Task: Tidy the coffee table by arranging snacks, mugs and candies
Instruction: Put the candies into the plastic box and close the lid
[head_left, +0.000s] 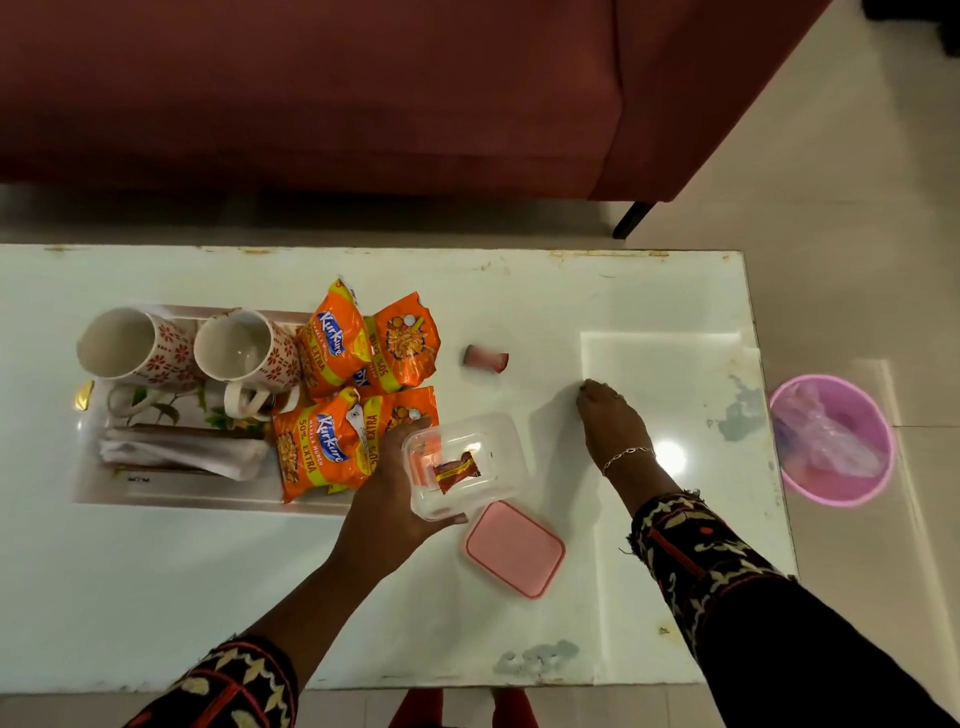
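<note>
My left hand (384, 499) holds a clear plastic container (498, 431) just above the white coffee table (649, 301). One red-wrapped candy (457, 470) lies inside it. The container's pink lid (514, 548) rests on the table just right of my wrist. My right hand (613, 421) reaches forward with its fingers bunched and the tips on the table; what is under them is hidden. A loose red candy (485, 358) lies left of those fingertips. Two floral mugs (130, 343) (244, 348) lie on their sides on a tray (156, 491), next to several orange snack packets (332, 353).
Folded napkins (176, 452) lie on the tray in front of the mugs. A dark red sofa (311, 88) stands beyond the table's far edge. On the floor past the table's right end sits a pink bin (831, 439) lined with plastic.
</note>
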